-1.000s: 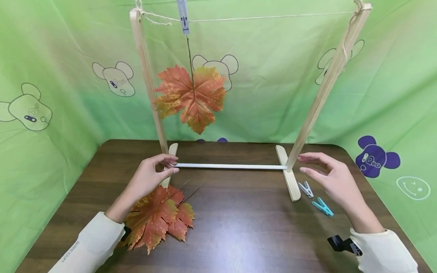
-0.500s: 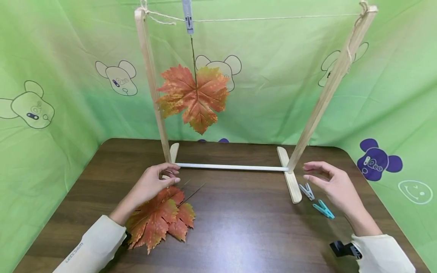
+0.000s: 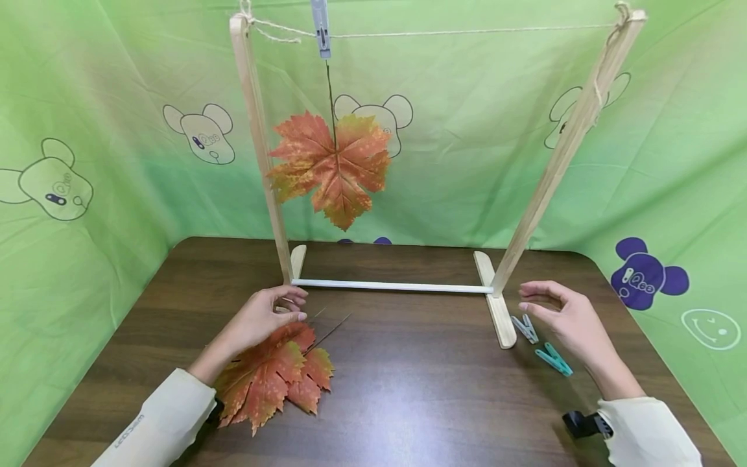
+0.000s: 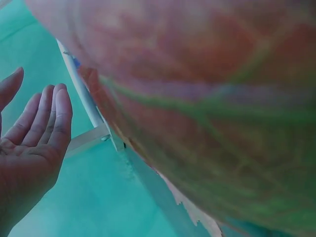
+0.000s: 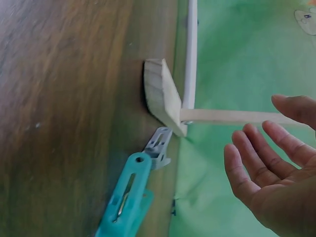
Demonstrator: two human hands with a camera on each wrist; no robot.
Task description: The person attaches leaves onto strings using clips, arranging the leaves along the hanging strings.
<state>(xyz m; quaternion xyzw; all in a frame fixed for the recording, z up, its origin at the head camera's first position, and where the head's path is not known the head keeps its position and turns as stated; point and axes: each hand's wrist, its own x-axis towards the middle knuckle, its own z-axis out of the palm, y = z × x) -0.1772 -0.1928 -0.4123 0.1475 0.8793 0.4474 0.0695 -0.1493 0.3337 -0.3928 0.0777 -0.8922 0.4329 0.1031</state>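
My left hand (image 3: 259, 316) hovers near the left foot of a wooden rack (image 3: 563, 146), thumb and fingers apart and holding nothing. Beneath its wrist lie orange-red artificial maple leaves (image 3: 268, 376); one leaf (image 4: 212, 108) fills much of the left wrist view. My right hand (image 3: 574, 318), also holding nothing, is just right of the rack's right foot (image 3: 500, 321), fingers loosely bent. Close by it on the table lie a grey clothespin (image 3: 525, 329) and a teal clothespin (image 5: 123, 197). Another maple leaf (image 3: 332, 165) hangs by its stem from a grey clothespin (image 3: 321, 32) on the string.
Thin string (image 3: 467, 31) runs between the tops of the two posts. A white rod (image 3: 391, 286) joins the posts low down. The brown wooden table (image 3: 408, 383) is enclosed by a green cloth (image 3: 438, 181) printed with cartoon heads.
My left hand has drawn back a little from the rack's left foot, toward me. The right hand has shifted slightly down and away from the right post. The head view has tilted slightly.
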